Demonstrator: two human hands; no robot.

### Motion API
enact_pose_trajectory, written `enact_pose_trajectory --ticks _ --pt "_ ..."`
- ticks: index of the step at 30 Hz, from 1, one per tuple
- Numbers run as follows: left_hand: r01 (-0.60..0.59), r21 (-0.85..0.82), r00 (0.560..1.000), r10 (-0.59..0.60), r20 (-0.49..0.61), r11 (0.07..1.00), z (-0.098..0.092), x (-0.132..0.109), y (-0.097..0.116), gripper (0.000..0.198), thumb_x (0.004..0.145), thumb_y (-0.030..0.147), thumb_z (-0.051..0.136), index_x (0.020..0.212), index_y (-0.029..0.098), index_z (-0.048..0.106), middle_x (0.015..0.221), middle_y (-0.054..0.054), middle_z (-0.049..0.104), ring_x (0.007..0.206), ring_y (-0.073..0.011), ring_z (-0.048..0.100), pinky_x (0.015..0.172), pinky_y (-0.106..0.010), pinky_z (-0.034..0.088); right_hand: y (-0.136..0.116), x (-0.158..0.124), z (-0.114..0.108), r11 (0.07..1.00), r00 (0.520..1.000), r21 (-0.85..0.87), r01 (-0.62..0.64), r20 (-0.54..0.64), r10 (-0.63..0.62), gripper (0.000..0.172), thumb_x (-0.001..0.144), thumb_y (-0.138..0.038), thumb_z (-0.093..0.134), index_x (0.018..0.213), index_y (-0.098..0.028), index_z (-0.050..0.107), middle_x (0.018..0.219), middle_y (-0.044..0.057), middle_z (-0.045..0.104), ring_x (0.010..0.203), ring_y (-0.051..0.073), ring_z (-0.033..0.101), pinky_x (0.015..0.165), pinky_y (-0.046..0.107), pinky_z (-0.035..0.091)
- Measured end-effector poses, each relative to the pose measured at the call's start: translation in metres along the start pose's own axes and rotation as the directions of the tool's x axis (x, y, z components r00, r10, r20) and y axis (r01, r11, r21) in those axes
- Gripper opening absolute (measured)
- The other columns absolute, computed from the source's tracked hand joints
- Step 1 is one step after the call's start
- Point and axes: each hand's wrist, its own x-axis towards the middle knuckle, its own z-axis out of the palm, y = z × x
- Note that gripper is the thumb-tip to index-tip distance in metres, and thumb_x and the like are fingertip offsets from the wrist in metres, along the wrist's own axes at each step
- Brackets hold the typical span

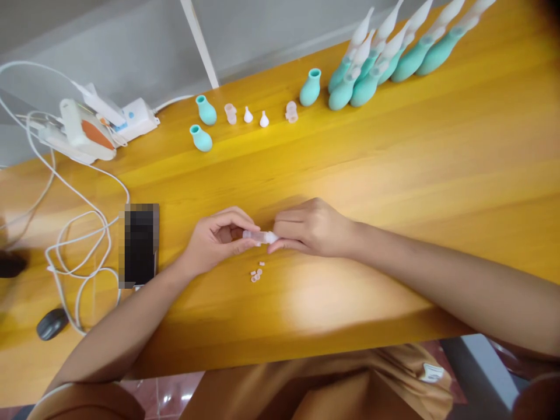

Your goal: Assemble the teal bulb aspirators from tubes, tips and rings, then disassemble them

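Note:
My left hand (217, 238) pinches a clear plastic tube connector (258, 236) between thumb and fingers. My right hand (306, 228) is closed on a small white nozzle tip (272, 237) at the connector's right end; most of that tip is hidden by the fingers. The two parts meet between my hands, just above the table, but I cannot tell how far one sits in the other. Several tiny translucent rings (256, 274) lie on the table below them.
Along the back stand teal rubber bulbs (310, 87), clear connectors (291, 112), two white nozzle tips (248, 115) and several assembled bulb aspirators (343, 93). To the left are a phone (142, 248), white cables (83, 213), a power strip (137, 119) and a black mouse (51, 324).

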Motion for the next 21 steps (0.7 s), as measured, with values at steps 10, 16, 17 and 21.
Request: enact_pose_trajectory --ticks 10,16,17,21 --pt "0.213 -0.179 0.975 -0.22 -0.02 0.96 -0.003 -0.002 -0.004 0.027 0.073 0.031 0.104 0.09 0.02 0.087 0.085 -0.002 0.078 0.071 -0.0128 0.074 0.064 -0.024 0.062 -0.019 0.001 -0.011 0.935 0.992 -0.338 0.106 -0.031 -0.124 0.033 0.114 -0.021 0.055 0.082 -0.02 0.059 0.072 -0.001 0.053 0.066 0.016 0.042 0.064 0.033 0.028" --pt "0.187 -0.104 0.981 -0.191 -0.033 0.977 0.001 -0.003 -0.002 0.026 0.069 0.025 0.105 0.085 0.02 0.085 0.084 -0.002 0.076 0.074 -0.0135 0.074 0.065 -0.025 0.063 -0.016 -0.002 -0.007 0.959 0.998 -0.279 0.057 0.001 -0.059 0.04 0.117 -0.032 0.053 0.079 -0.02 0.058 0.07 -0.002 0.056 0.062 0.015 0.043 0.064 0.033 0.03" --pt "0.185 -0.104 0.981 -0.19 -0.036 0.977 0.001 -0.004 -0.001 0.026 0.069 0.024 0.105 0.085 0.021 0.085 0.084 -0.001 0.076 0.075 -0.0134 0.074 0.066 -0.025 0.063 -0.016 -0.003 -0.005 0.963 0.999 -0.264 0.046 -0.002 -0.048 0.041 0.117 -0.035 0.053 0.079 -0.02 0.058 0.07 -0.002 0.056 0.061 0.015 0.044 0.064 0.033 0.03" --pt "0.192 -0.116 0.978 -0.199 -0.06 0.975 0.004 -0.005 -0.001 0.026 0.068 0.024 0.106 0.085 0.021 0.086 0.084 -0.001 0.076 0.075 -0.0133 0.075 0.069 -0.026 0.065 -0.015 -0.005 0.002 0.983 0.999 -0.184 0.014 -0.034 -0.02 0.047 0.118 -0.042 0.052 0.077 -0.019 0.057 0.068 -0.002 0.057 0.058 0.013 0.044 0.061 0.032 0.029"
